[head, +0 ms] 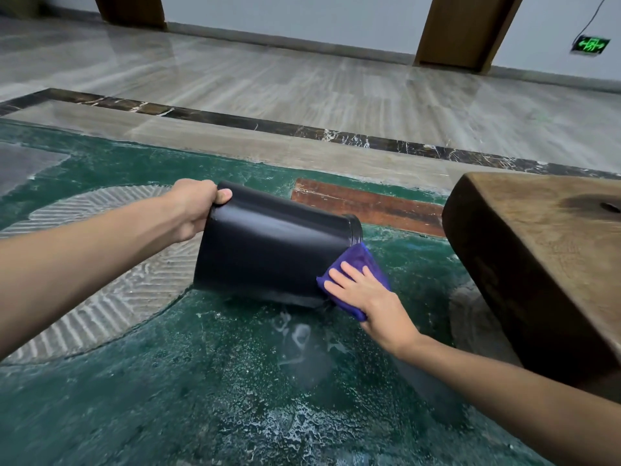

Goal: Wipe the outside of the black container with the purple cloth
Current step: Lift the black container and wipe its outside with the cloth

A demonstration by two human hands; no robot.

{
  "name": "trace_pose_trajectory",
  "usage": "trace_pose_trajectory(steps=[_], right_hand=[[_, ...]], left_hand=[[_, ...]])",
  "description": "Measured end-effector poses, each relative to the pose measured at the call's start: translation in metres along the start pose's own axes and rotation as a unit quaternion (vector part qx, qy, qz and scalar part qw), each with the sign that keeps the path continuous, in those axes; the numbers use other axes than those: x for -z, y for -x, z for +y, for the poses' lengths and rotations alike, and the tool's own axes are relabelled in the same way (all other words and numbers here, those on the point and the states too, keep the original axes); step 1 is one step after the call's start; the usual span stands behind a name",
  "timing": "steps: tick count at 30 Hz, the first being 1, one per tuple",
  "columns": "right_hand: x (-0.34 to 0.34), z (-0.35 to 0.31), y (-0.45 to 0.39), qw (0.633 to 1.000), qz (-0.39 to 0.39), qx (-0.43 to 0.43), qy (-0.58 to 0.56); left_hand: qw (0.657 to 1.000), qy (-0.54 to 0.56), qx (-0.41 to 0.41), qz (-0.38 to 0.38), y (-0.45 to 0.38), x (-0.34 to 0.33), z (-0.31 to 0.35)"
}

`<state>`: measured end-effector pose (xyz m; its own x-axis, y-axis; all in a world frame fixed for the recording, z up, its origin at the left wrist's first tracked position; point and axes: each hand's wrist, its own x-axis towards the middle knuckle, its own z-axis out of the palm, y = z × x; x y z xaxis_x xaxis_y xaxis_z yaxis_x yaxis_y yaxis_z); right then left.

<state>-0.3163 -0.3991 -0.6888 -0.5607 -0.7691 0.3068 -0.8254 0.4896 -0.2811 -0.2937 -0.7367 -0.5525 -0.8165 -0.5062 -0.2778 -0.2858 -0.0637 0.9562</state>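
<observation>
The black container (272, 245) is tilted on its side above the green floor, its rim toward the left and its base toward the right. My left hand (195, 208) grips the rim at the upper left, thumb on the outer wall and fingers hidden inside. The purple cloth (361, 264) lies against the container's lower right end near the base. My right hand (364, 294) presses the cloth onto the container with straight, spread fingers. Part of the cloth is hidden under that hand.
A thick dark wooden block (537, 264) stands close on the right, just beyond my right arm. The floor is a worn green surface (235, 381) with a grey ribbed patch (111, 287) at left. Pale marble floor, a wall and brown pillars lie beyond.
</observation>
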Motion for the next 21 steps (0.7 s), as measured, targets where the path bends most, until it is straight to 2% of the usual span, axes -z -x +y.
trace_pose_trajectory(steps=[4, 7, 9, 13, 15, 17, 21], right_hand=[[-0.007, 0.008, -0.007, 0.994, -0.031, 0.056, 0.092], [-0.015, 0.008, -0.011, 0.977, -0.054, 0.133, 0.161], [-0.021, 0.012, -0.01, 0.953, -0.113, 0.163, 0.228], [-0.027, 0.017, -0.008, 0.921, -0.206, 0.153, 0.293], [-0.035, 0.019, -0.003, 0.916, -0.239, 0.112, 0.303], [-0.038, 0.022, 0.005, 0.927, -0.276, 0.02, 0.251], [-0.017, 0.032, 0.015, 0.958, -0.228, -0.088, 0.147]], left_hand=[[1.0, 0.007, 0.021, 0.009, -0.007, 0.008, 0.0], [0.999, 0.012, 0.037, 0.012, -0.012, 0.015, -0.003], [0.998, 0.017, 0.054, -0.001, -0.014, 0.018, -0.007], [0.997, 0.028, 0.069, -0.008, -0.011, 0.017, -0.006], [0.997, 0.029, 0.069, -0.003, -0.01, 0.017, -0.005], [0.998, 0.012, 0.063, -0.004, -0.009, 0.016, -0.005], [0.998, -0.05, 0.025, -0.001, -0.007, 0.01, -0.003]])
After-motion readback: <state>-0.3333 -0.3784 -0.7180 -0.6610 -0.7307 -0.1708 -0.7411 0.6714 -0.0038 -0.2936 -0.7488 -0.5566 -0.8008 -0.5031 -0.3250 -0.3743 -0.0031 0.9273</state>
